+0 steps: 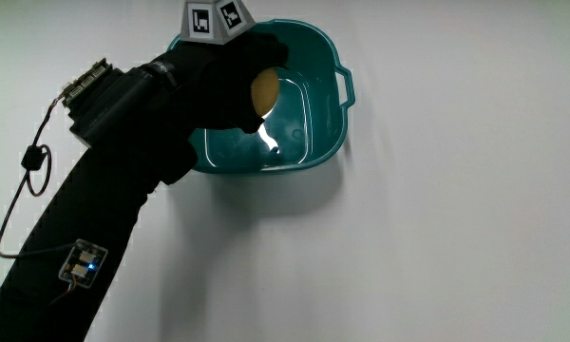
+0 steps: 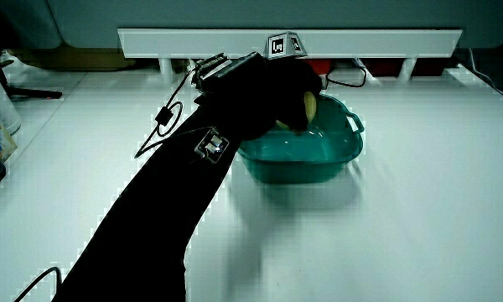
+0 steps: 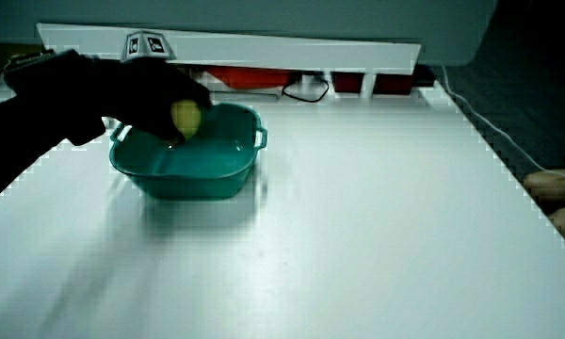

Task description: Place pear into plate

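We see the hand [image 1: 230,81] over the teal plate [image 1: 329,142], a deep dish with small handles, its fingers curled around the yellowish pear [image 1: 265,92]. The glove covers most of the pear, so only one rounded side shows in the main view, and we cannot make out its stem or full shape. The forearm [image 1: 95,218] hides the part of the plate's rim nearest it. Whether the pear touches the plate's floor we cannot tell; in a side view the pear [image 2: 309,106] sits about level with the rim, and likewise here [image 3: 186,117]. The patterned cube [image 1: 215,17] is cut off at the picture's edge. A thin cable [image 1: 24,195] loops on the tabletop [image 1: 437,237] beside the forearm. The plate stands near the tabletop's edge by the low partition [image 2: 369,40]. Nothing stands between hand and plate.
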Demonstrator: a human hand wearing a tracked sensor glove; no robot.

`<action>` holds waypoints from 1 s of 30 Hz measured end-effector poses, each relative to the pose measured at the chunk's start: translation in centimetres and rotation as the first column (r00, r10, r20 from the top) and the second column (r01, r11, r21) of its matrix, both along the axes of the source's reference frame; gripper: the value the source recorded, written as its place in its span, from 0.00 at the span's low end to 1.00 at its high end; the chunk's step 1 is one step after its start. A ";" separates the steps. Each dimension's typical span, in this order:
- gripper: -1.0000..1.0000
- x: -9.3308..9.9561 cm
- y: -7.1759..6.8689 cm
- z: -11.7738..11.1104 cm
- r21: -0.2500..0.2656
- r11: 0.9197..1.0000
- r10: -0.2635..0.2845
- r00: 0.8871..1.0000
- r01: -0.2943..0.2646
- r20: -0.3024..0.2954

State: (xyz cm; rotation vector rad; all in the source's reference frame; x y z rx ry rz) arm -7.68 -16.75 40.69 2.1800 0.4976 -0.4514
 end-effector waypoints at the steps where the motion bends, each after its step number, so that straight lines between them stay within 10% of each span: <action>1: 0.50 -0.1 -0.1 0.2 0.002 1.000 0.025 1.000 -0.025 -0.012; 14: 0.50 -0.4 0.1 5.4 0.031 0.999 0.014 0.990 -0.019 0.140; 30: 0.50 -0.7 1.8 9.6 -0.052 0.999 0.014 0.977 -0.003 0.213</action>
